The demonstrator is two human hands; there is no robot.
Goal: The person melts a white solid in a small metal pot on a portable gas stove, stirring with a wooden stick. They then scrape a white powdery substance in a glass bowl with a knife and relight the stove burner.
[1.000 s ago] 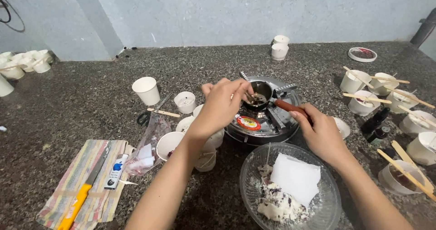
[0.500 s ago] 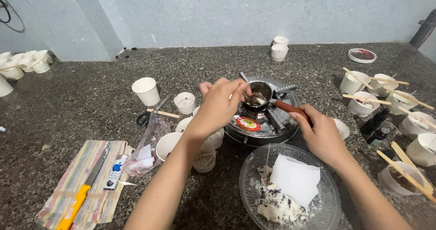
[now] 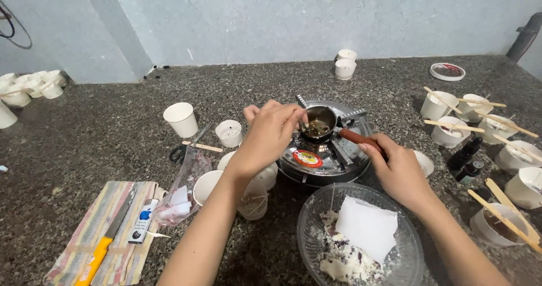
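A small metal pot point(image 3: 319, 120) with dark liquid sits on a round silver stove point(image 3: 324, 150) in the middle of the granite counter. My left hand point(image 3: 270, 131) hovers at the pot's left rim, fingers pinched on a thin stirring stick dipped into the liquid. My right hand point(image 3: 398, 170) grips the pot's reddish-brown handle point(image 3: 357, 137) on the right side of the stove. Just in front of the stove stands a clear glass bowl point(image 3: 361, 241) holding white wax chunks and a white folded sheet.
White paper cups point(image 3: 180, 119) stand left of the stove, beside scissors point(image 3: 186, 146) and a plastic bag. A yellow-handled knife point(image 3: 107, 238) and a tube lie on a striped cloth. Cups with wooden sticks point(image 3: 451, 131) crowd the right. Two cups point(image 3: 344, 66) stand by the wall.
My left hand has shifted slightly at the pot's rim with the stick. My right hand stays on the handle. Nothing else has moved.
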